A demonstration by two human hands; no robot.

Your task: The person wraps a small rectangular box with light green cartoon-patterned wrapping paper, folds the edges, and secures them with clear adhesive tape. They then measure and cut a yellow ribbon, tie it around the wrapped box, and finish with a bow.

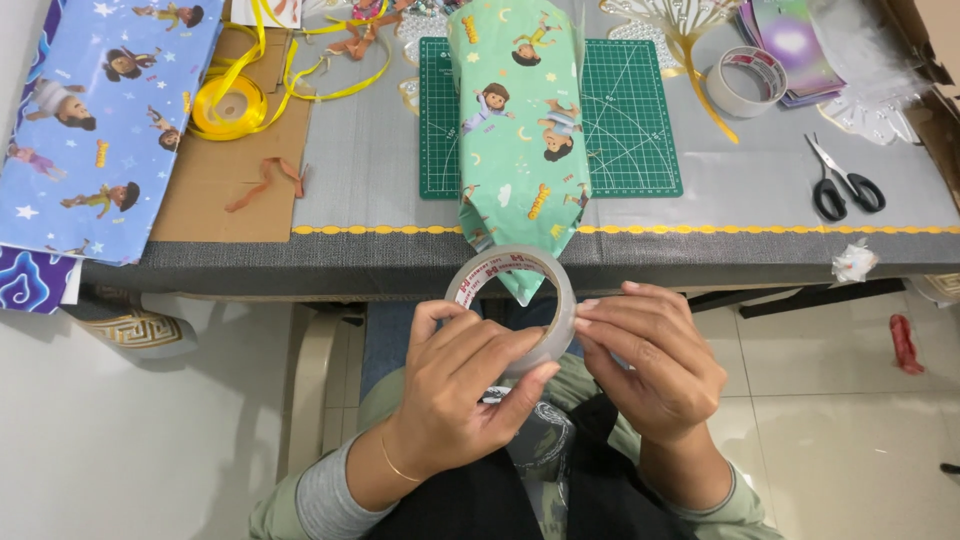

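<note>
- Head view: left hand (455,395) grips the clear tape roll (512,305) from below, thumb and fingers closed on its rim.
- Right hand (650,365) pinches the roll's right edge, fingertips closed on it, seemingly at the tape's end.
- Roll is held over the lap, just before the worktop (360,170) edge.
- Green-wrapped parcel (520,140) lies on the cutting mat (640,110), its pointed end overhanging; nudged, it could slide off.
- Tape may tear or stick to itself if pulled askew.
</note>
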